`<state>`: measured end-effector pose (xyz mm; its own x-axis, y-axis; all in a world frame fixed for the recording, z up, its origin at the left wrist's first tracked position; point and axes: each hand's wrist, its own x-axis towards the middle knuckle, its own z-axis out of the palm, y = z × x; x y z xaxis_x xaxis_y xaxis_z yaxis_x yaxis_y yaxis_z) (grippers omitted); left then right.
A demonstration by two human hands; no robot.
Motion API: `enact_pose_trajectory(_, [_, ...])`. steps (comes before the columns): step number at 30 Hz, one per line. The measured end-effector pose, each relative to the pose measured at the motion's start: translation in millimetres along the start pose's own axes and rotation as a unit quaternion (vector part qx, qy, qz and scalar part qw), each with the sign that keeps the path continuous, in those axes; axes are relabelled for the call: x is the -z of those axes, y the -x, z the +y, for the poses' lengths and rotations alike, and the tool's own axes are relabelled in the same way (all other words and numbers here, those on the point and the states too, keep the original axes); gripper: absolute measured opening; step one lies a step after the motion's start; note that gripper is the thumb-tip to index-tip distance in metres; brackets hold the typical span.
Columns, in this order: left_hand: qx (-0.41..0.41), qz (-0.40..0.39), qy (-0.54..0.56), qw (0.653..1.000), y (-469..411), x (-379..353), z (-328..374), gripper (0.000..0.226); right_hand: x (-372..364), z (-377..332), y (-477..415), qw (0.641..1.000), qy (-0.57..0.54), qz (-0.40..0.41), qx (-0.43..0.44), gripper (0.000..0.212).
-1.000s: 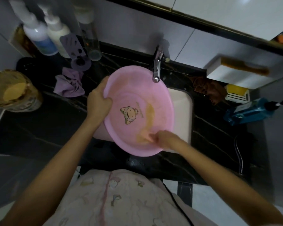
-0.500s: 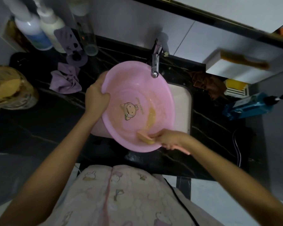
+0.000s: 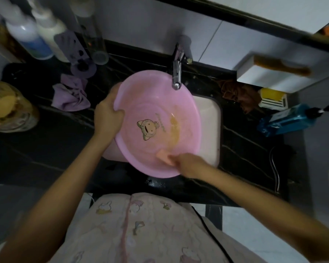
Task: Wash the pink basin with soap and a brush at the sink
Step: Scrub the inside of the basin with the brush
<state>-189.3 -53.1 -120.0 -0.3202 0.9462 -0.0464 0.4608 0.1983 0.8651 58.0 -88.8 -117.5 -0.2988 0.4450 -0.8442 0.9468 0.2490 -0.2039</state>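
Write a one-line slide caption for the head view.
Left hand grips the pink basin over the sink; right hand presses a brush inside it.

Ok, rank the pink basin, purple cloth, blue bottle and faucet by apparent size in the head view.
1. pink basin, by far.
2. purple cloth and blue bottle: too alike to split; the bottle is longer, the cloth wider.
3. faucet, smallest.

Right hand (image 3: 190,165) motion-blurred, covering most of the brush (image 3: 164,157). The pink basin (image 3: 150,103) hides much of the sink (image 3: 209,114); bottles (image 3: 27,35) cropped at top edge.
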Motion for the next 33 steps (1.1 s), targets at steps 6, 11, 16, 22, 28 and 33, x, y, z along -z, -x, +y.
enact_pose_trajectory(6, [-0.001,-0.001,-0.014,1.000,-1.2,-2.9,-2.4,0.077,16.3,-95.8,4.0,0.864,-0.497,0.053,0.063,0.041])
enact_pose_trajectory(11, [-0.009,-0.002,-0.024,1.000,-3.1,-0.6,-3.8,0.074,-7.3,-55.0,21.2,0.939,-0.334,0.023,0.079,0.046])
enact_pose_trajectory(16, [0.000,-0.002,-0.014,1.000,0.4,-2.3,5.3,0.073,3.6,41.7,5.9,0.995,0.014,0.056,-0.081,0.046])
enact_pose_trajectory(22, [-0.004,-0.011,-0.032,0.999,-1.5,0.0,0.2,0.074,44.0,71.2,-5.1,0.977,0.094,0.135,-0.135,0.050])
enact_pose_trajectory(28, [0.008,0.000,-0.021,1.000,-0.9,1.4,-4.1,0.076,-16.4,50.9,20.2,0.994,-0.055,0.084,-0.050,0.051])
enact_pose_trajectory(33, [0.000,0.010,-0.027,1.000,2.2,2.1,0.0,0.074,-16.9,59.2,12.7,0.980,-0.051,0.160,-0.104,0.051])
